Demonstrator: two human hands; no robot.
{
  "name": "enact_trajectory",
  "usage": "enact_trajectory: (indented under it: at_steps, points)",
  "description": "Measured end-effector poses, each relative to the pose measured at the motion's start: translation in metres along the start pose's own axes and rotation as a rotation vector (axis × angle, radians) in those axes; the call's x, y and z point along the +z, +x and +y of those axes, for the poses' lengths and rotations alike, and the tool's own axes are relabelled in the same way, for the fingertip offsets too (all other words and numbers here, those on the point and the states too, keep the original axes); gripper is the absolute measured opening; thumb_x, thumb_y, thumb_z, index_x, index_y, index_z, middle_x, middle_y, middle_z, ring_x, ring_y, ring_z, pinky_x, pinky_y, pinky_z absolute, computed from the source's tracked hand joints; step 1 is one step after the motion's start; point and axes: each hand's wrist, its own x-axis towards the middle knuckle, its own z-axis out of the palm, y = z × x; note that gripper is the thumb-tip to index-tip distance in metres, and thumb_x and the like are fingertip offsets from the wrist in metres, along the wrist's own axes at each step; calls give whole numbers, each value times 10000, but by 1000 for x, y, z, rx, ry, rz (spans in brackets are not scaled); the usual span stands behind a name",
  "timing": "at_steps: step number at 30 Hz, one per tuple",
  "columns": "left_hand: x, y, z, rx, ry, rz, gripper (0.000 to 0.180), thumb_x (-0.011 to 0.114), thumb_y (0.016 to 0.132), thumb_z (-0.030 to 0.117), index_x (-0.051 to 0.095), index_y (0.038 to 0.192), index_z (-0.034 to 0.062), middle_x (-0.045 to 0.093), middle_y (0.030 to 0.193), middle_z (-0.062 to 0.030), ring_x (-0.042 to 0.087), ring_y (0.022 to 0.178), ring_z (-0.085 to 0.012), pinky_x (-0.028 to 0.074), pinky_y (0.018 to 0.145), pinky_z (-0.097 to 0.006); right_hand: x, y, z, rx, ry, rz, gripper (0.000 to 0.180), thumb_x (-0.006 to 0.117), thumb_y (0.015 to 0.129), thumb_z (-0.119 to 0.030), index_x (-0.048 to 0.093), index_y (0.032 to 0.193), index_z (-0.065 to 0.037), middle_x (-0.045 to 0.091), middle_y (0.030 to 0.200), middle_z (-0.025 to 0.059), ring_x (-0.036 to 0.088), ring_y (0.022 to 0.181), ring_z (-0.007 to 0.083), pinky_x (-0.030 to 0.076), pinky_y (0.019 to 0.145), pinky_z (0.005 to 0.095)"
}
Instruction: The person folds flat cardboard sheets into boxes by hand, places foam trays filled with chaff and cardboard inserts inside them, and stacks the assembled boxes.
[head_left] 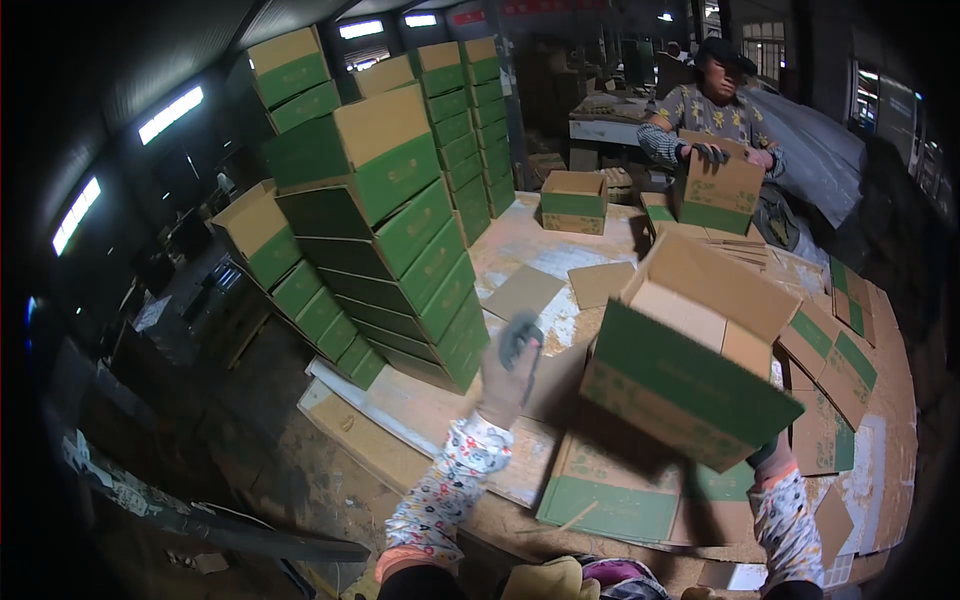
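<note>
An open-topped cardboard box point(690, 385), green and brown with printed sides, is tilted above the table on the right. My right hand point(768, 458) grips its lower near corner; the fingers are mostly hidden by the box. Left of the box, apart from it, my left hand point(510, 368) is raised with nothing in it. Its dark-tipped glove is blurred, but the fingers look stretched out. Beneath the box lie flat green-and-brown cardboard pieces point(610, 490). A tall stack of nested boxes point(400, 250) stands just beyond my left hand.
More box stacks point(465, 120) rise behind. Another open box point(573, 203) sits at the table's far side. Across the table point(520, 245), a co-worker point(712, 105) holds an upright box point(722, 185). Folded cardboard point(825, 350) lies along the right edge.
</note>
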Motion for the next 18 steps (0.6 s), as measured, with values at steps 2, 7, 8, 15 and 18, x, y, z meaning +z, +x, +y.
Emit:
enact_trajectory:
  at_steps: [2,7,8,15,18]
  points:
    - [-65,65,57,614,369,205,468,579,856,65,429,1283,-52,489,1266,-154,471,1164,-254,334,1045,-369,-8,81,-87,-277,-43,93,503,696,742,-51,558,1225,-32,582,1219,144,534,1164,284,423,978,376]
    - [-216,251,165,971,893,873,796,725,793,288,302,1384,-36,411,1339,-212,401,1244,-309,272,1081,-403,47,297,-260,-285,825,147,498,604,878,-395,482,1262,-100,543,1224,105,580,1069,239,526,764,403]
    - [-263,293,168,829,651,911,793,718,798,359,338,1371,-37,445,1320,-195,421,1228,-292,287,1068,-393,69,332,-327,-235,1204,180,475,495,914,-503,507,1212,-133,586,1072,68,618,878,178,522,594,344]
    - [-368,358,70,674,41,802,438,480,980,274,488,1274,-51,497,1348,-144,481,1225,-227,348,1053,-303,150,418,-512,67,599,-445,973,535,780,-706,319,1419,-4,323,1418,304,324,1302,463,371,1022,486]
    - [-363,351,77,719,44,824,357,476,984,207,522,1199,-74,582,1209,-144,539,1094,-222,398,974,-313,189,504,-484,-501,-346,312,887,507,804,-696,414,1323,17,437,1292,321,419,1217,473,339,1042,462]
